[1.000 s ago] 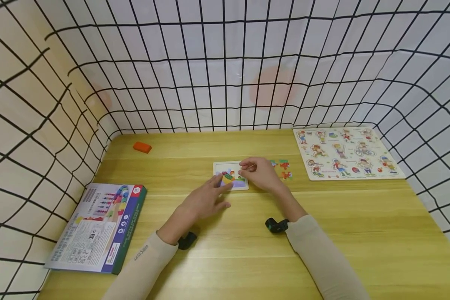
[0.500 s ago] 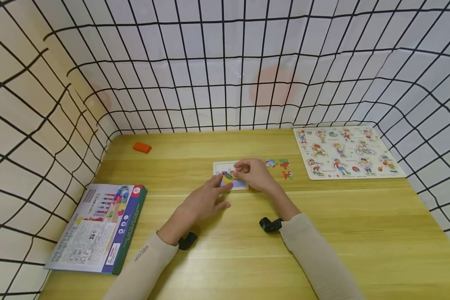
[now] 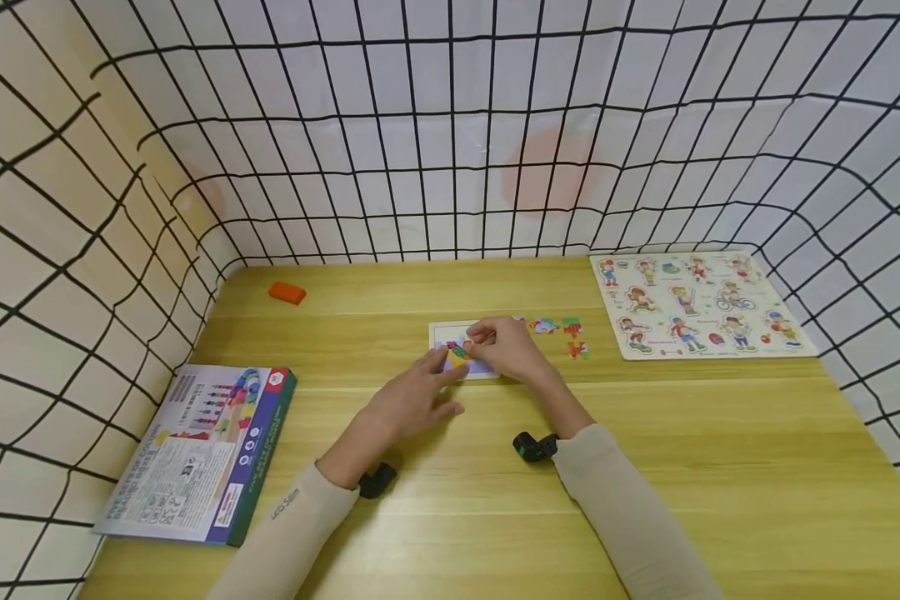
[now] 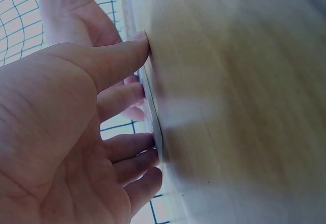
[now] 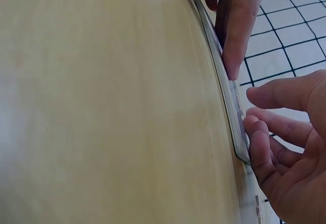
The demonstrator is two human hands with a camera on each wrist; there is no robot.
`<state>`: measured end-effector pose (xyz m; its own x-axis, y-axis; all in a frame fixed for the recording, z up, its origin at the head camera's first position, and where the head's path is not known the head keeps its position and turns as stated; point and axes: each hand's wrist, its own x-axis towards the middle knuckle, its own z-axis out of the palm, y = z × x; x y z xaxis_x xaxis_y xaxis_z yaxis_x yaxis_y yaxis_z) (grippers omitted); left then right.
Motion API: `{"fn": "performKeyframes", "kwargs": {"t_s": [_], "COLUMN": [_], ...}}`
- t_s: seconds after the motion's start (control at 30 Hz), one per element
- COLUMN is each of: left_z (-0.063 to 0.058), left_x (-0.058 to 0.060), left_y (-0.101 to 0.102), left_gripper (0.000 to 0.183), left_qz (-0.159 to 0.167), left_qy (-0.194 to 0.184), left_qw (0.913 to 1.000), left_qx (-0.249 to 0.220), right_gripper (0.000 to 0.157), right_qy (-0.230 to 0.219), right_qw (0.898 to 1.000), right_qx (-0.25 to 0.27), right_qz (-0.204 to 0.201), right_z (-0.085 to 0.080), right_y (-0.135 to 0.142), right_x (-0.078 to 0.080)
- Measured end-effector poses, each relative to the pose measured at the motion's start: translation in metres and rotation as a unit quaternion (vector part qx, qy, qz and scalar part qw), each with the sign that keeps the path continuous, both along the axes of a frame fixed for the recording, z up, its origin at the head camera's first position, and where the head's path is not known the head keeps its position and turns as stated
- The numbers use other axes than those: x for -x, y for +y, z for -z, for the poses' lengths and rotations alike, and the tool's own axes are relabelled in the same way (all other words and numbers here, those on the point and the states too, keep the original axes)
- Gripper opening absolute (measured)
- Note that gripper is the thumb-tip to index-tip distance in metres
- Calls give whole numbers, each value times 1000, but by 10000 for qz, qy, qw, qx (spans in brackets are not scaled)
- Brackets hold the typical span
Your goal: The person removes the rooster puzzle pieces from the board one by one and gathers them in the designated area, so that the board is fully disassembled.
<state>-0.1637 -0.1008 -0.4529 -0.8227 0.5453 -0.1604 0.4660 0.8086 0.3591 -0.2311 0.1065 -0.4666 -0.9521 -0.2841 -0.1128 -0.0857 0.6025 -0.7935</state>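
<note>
A small jigsaw puzzle in a pale tray (image 3: 442, 328) lies at the table's middle, partly filled with colourful pieces. My left hand (image 3: 408, 400) rests its fingertips on the tray's lower left part, fingers loosely extended. In the left wrist view the thumb (image 4: 127, 51) touches near the tray's edge. My right hand (image 3: 512, 348) bends its fingers over the tray's right side. In the right wrist view its thumb and index finger (image 5: 254, 116) are close together but apart; whether a piece sits under them is hidden. Several loose jigsaw pieces (image 3: 572, 325) lie right of this hand.
A large picture board (image 3: 701, 308) with figures of children lies at the back right. An orange block (image 3: 287, 292) is at the back left. A flat toy box (image 3: 195, 454) lies at the left. Black-lined netting (image 3: 420, 133) surrounds the table.
My right hand has moved slightly left and inward over the tray, uncovering more of the loose pieces behind it. My left hand has stayed in place on the puzzle.
</note>
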Motion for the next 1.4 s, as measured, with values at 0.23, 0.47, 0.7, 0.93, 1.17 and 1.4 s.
{"fn": "performKeyframes", "kwargs": {"t_s": [0.23,0.47,0.7,0.93,1.17,1.4], "left_z": [-1,2,1,1,0,1], "left_x": [0,0,0,1,1,1], "left_y": [1,0,0,1,1,1], "left_gripper": [63,64,65,65,65,65], "left_qz": [5,-30,-35,-16,8,17], "left_qy": [-82,-46,-80,-25,-5,24], "left_qw": [10000,10000,9999,9999,9999,9999], "left_qx": [-22,71,119,119,148,164], "right_gripper": [27,27,24,20,17,13], "right_qy": [75,235,331,170,195,215], "right_qw": [9999,9993,9986,9997,9997,9996], "right_qx": [-83,-276,-340,-111,10,155], "right_qz": [26,-131,-242,-155,-145,-89], "right_z": [1,1,2,1,0,0], "right_y": [0,-2,-2,0,0,-1], "right_x": [0,-1,0,-1,-2,-3]}}
